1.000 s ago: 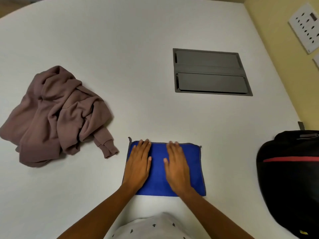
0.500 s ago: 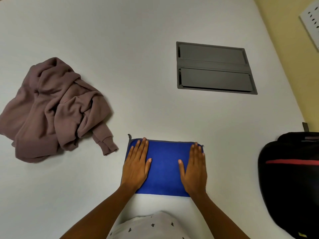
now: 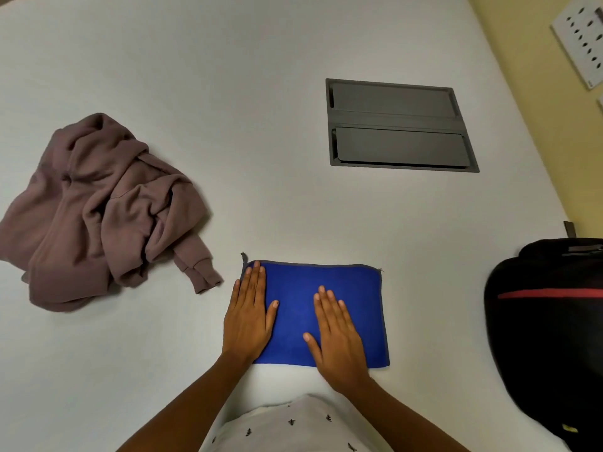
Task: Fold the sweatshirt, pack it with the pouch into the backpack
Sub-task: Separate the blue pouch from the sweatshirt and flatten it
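Pouch [image 3: 313, 301]: soft, flat, light; take its right side, near table's [image 3: 261, 158] front edge.
Left hand [image 3: 249, 318]: flat, fingers straight, pressing pouch.
Right hand [image 3: 337, 334]: flat, same.

One sweatshirt [image 3: 98, 216], one pouch [image 3: 326, 305], one backpack [image 3: 548, 337], two hands [image 3: 249, 318]

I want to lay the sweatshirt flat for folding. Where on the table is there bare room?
The widest bare patch is the far table, beyond the sweatshirt and pouch, left of the grey panel. A narrower strip lies between pouch and backpack. The near middle is crowded: left hand and right hand rest flat on the pouch.
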Available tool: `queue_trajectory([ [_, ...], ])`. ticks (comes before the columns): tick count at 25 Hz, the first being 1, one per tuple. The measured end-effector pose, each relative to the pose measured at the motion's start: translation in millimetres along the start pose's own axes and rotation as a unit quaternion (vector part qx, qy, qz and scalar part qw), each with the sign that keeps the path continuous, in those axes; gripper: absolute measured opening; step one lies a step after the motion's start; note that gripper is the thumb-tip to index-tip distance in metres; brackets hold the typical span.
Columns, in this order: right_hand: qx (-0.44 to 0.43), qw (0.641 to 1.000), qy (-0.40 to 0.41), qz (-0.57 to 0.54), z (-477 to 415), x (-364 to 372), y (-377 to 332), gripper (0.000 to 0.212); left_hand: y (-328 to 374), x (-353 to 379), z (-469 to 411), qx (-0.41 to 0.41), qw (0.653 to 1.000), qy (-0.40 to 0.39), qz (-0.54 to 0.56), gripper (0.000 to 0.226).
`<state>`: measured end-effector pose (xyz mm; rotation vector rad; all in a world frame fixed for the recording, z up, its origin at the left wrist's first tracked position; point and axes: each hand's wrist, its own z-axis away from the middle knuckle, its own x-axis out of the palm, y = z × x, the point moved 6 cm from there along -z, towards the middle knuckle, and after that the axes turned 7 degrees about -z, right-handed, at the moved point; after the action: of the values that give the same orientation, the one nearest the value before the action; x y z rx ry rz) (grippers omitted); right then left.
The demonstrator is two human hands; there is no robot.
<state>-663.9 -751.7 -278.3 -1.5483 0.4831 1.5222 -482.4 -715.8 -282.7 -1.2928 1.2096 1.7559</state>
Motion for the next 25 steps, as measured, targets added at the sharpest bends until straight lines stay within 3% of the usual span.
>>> queue_trajectory([
  [5,0.051,0.998,0.029,-0.037,27.7,-21.1,56.2,0.067,-6.0,-4.8,3.7,-0.021,0.999,0.021,0.036,0.061],
  [8,0.109,0.991,0.045,-0.064,25.5,-26.4,53.4,0.068,-5.5,-6.4,3.3,-0.032,0.998,0.03,0.041,0.062],
  [16,0.007,1.0,0.007,-0.02,-60.1,-3.6,-40.3,0.067,-4.3,-5.4,0.3,-0.024,1.0,0.014,0.012,0.066],
  [25,0.125,0.989,0.067,-0.036,-34.3,-34.8,78.4,0.068,-8.2,-11.2,-18.7,-0.003,1.0,0.008,-0.001,0.076],
])
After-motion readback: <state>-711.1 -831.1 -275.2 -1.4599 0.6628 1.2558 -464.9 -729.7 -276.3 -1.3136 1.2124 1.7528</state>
